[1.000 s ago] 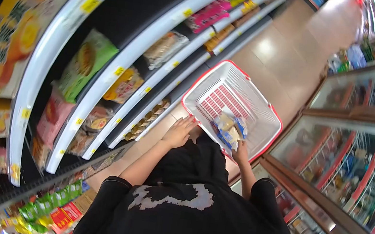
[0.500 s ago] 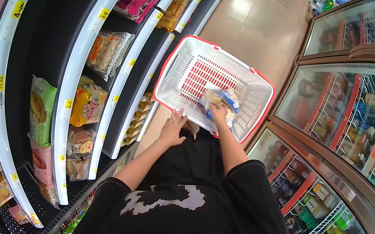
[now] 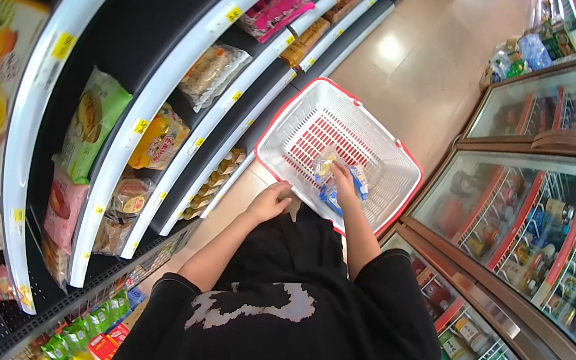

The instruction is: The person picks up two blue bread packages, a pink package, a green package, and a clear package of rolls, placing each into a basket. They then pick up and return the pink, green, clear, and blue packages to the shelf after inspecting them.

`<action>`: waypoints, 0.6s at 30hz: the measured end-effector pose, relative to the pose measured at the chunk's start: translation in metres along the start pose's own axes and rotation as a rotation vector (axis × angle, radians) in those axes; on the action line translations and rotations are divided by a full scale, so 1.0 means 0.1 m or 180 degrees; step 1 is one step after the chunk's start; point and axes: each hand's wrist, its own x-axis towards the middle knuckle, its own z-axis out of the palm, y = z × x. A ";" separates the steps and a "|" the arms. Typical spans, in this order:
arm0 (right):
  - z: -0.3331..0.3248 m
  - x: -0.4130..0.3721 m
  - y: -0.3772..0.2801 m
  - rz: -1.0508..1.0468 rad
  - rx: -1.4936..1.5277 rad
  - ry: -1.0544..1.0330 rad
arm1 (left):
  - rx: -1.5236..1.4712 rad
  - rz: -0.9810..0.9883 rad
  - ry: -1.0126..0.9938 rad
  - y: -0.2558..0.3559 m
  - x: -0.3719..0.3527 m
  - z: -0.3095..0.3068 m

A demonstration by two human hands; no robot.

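Observation:
A white shopping basket [image 3: 381, 207] with a red rim stands on the floor in front of me. My left hand [image 3: 269, 202] is at its near left rim, fingers curled together against the edge. Inside the basket, my right hand [image 3: 342, 180] has its fingers closed on a clear plastic food package [image 3: 324, 161] with pale yellow contents. Blue-and-white packages [image 3: 331, 197] lie beneath and beside that hand, partly covered by it. What the packages contain is too small to make out.
Shelves [image 3: 134, 120] with bagged and boxed foods rise along my left. Glass-door drink coolers [image 3: 514, 214] line the right side. A tiled aisle floor [image 3: 394, 69] runs ahead between them, with bottles [image 3: 534, 51] at the far right.
The view has shifted, so shelves and basket sit lower and farther right. My left fingers, spread on the rim before, are now curled. The right hand stays in the basket among the packages.

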 end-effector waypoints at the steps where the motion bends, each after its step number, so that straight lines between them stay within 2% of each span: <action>1: 0.02 -0.09 -0.11 -0.0169 0.0001 -0.0110 | -0.0422 -0.0204 0.0007 0.04 -0.03 -0.07; 3: 0.04 -0.32 -0.37 -0.0504 0.0018 -0.0324 | -0.1049 -0.0583 0.0067 0.21 -0.15 -0.22; 4: 0.03 -0.40 -0.50 -0.0597 -0.0159 -0.0631 | -0.1256 -0.0762 0.0143 0.34 -0.22 -0.31; 7: 0.12 -0.80 -1.00 -0.0731 0.0818 -0.1637 | -0.1366 -0.0414 0.0503 0.27 -0.37 -0.41; 12: 0.48 -1.28 -1.63 -0.0818 0.1496 -0.2853 | -0.2465 -0.0228 0.1021 0.84 -0.53 -0.80; 15: 0.76 -1.64 -1.96 -0.1242 0.1336 -0.3230 | -0.3024 0.0743 0.0694 1.20 -0.69 -1.10; 16: 0.83 -1.72 -2.04 -0.1491 0.1143 -0.3282 | -0.3276 0.0931 0.0667 1.38 -0.77 -1.19; 18: 0.94 -1.87 -2.17 -0.2000 0.0825 -0.3291 | -0.2907 0.0994 0.0768 1.49 -0.92 -1.29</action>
